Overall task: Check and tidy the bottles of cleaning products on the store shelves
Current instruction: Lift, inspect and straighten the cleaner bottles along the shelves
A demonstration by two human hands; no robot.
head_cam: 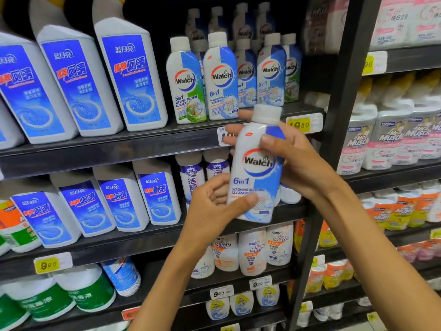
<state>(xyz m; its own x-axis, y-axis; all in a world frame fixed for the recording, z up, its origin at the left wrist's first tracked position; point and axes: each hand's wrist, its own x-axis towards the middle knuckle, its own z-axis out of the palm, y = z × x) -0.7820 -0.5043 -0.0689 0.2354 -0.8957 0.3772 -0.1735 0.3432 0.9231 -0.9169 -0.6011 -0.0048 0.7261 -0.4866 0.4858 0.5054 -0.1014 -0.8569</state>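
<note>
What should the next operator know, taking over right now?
Left hand: grips the lower part of the Walch 6in1 washing machine cleaner bottle, thumb across its front.
Right hand: grips the bottle's upper part below the white cap.
The bottle is off the shelf, upright, label facing the camera, in front of the Walch row on the upper shelf.
Done: bottle taken in hand.
Left: finish checking, return it to the row's front, label outward.

— Where are we?
— In a shop aisle: dark shelves (133, 149) stacked with rows of cleaner bottles (130, 75), and yellow price tags (299, 125) reading 19.80 and 9.90 clipped to the edges.
</note>
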